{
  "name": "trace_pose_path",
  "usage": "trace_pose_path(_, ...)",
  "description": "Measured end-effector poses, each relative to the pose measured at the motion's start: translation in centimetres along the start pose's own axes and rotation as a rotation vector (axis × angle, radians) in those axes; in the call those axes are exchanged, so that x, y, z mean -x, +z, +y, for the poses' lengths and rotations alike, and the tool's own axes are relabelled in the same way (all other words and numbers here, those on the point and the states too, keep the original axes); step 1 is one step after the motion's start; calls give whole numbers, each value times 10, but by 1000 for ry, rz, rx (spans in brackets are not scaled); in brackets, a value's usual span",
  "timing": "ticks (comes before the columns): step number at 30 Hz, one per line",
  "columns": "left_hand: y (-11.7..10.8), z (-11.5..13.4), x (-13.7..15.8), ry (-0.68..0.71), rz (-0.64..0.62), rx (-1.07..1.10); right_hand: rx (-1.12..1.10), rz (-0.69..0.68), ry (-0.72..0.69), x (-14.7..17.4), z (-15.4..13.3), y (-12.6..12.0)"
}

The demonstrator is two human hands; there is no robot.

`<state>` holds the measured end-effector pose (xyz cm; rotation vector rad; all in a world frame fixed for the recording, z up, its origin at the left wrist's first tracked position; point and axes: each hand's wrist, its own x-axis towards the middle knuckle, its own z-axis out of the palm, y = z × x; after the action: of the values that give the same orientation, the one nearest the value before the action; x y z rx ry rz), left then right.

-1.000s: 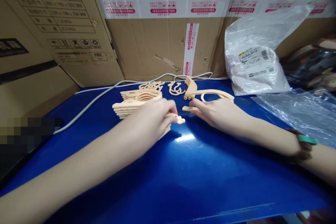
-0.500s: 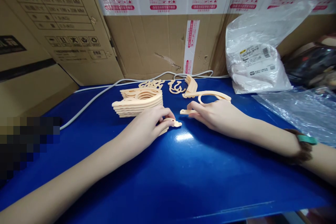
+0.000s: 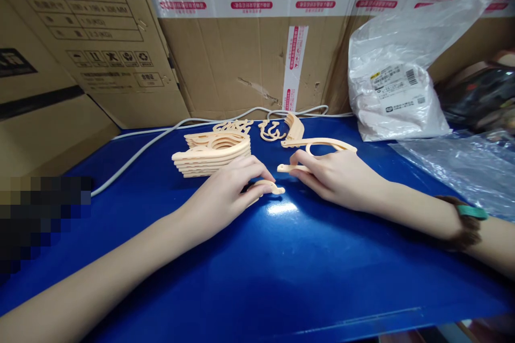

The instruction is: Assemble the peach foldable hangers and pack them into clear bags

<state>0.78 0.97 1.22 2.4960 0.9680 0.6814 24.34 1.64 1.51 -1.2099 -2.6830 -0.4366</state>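
My left hand (image 3: pixel 237 185) pinches the end of a beige plastic hanger arm (image 3: pixel 278 190), most of which is hidden under the hand. Facing it, my right hand (image 3: pixel 336 177) is closed on another hanger arm (image 3: pixel 285 168), whose holed tip points left. A small gap separates the two tips. Just behind my left hand stands a neat stack of hanger arms (image 3: pixel 209 158). Beyond my right hand, one more curved arm (image 3: pixel 322 143) lies by a small upright pile of arms (image 3: pixel 295 127). Loose hanger hooks (image 3: pixel 270 131) lie at the back, with more hooks (image 3: pixel 233 127) to their left.
A blue tabletop (image 3: pixel 273 268) carries everything. Cardboard boxes (image 3: pixel 225 64) wall the back and left. A white cable (image 3: pixel 145 147) runs along the rear. At the right stand a white plastic bag (image 3: pixel 396 91) and clear plastic film (image 3: pixel 475 171).
My left hand has shifted slightly right with its hanger arm, closing the gap a little. My right hand keeps its hold, nearly still. The camera view has tilted slightly.
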Motion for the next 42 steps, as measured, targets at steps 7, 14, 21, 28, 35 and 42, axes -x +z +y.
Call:
trace_pose_path(7, -7, 16, 7, 198, 188, -195, -103, -9, 4, 2, -1, -3)
trace_pose_path(14, -9, 25, 9, -30, 131, -409, -98, 16, -137, 5, -3, 2)
trace_pose_path(21, -7, 26, 6, -172, -31, -445, -152, 22, -189, 7, -6, 4)
trace_pose_path(28, -6, 24, 4, -308, -88, -364, -162, 14, -213, 7, -8, 3)
trace_pose_path(35, -5, 22, 4, -345, -121, -271, -198, -19, -211, 9, -11, 1)
trace_pose_path(42, -5, 23, 4, -325, -125, -201, -225, 3, -229, 9, -10, 1)
